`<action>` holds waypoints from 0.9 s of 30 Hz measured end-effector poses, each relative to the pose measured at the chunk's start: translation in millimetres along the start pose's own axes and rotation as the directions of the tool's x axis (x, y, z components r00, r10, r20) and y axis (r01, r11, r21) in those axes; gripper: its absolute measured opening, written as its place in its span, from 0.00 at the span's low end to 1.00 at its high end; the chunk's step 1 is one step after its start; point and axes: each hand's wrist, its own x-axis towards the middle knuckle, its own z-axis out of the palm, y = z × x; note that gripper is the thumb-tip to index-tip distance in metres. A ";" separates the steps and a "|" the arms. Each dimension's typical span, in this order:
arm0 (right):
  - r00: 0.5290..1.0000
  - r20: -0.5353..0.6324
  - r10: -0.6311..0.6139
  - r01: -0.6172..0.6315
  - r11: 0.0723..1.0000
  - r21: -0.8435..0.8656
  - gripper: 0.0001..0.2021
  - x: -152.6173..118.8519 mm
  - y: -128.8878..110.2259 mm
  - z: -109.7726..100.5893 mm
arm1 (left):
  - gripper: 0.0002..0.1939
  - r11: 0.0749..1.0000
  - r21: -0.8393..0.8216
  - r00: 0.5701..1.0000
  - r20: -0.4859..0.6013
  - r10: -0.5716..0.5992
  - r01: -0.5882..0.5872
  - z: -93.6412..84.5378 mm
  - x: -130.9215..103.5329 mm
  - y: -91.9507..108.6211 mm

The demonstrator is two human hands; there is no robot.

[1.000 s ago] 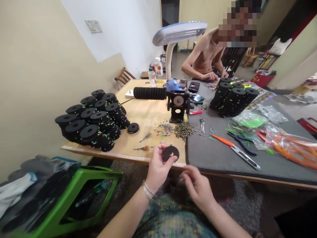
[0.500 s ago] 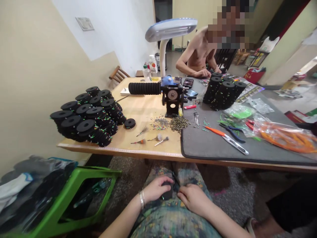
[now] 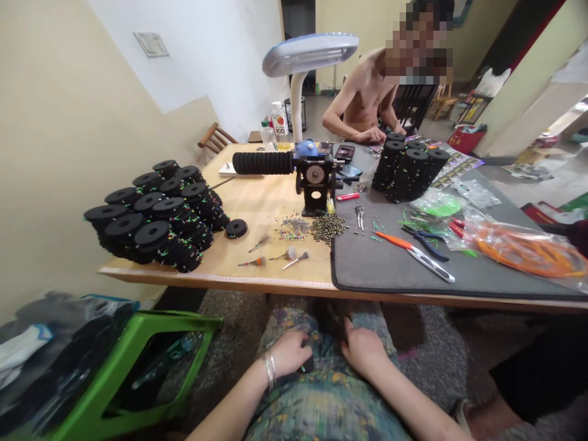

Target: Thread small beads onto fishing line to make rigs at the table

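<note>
left grip [image 3: 288, 353] holds one part-hidden black disc [image 3: 307, 365]

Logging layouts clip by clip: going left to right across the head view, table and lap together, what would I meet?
Stacked black foam spools, lone black foam spool, left hand, dark bead pile, right hand, blue-handled pliers, plastic bag of orange strands.

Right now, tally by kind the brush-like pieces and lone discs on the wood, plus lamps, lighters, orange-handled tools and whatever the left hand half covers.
Brush-like pieces: 4
Lone black disc: 1
Desk lamp: 1
Red lighter: 1
Orange-handled tool: 1
Dark piece, mostly hidden by the left hand: 1
Total: 9
</note>
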 end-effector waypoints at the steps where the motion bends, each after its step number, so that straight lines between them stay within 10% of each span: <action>1: 1.000 -0.009 0.000 0.001 1.000 0.030 0.26 0.2 3.4 -0.4 | 0.19 1.000 0.012 1.000 -0.010 -0.009 0.009 0.5 0.0 -0.5; 19: 0.919 -0.325 0.222 0.143 0.581 0.801 0.21 -7.3 84.2 15.9 | 0.23 0.998 0.024 0.998 -0.031 -0.057 0.058 0.6 0.8 -12.2; 27: 0.914 -0.396 0.084 0.185 0.783 0.594 0.09 -37.7 88.3 14.6 | 0.22 0.996 -0.036 0.996 -0.045 -0.077 0.076 -0.4 -1.9 -11.5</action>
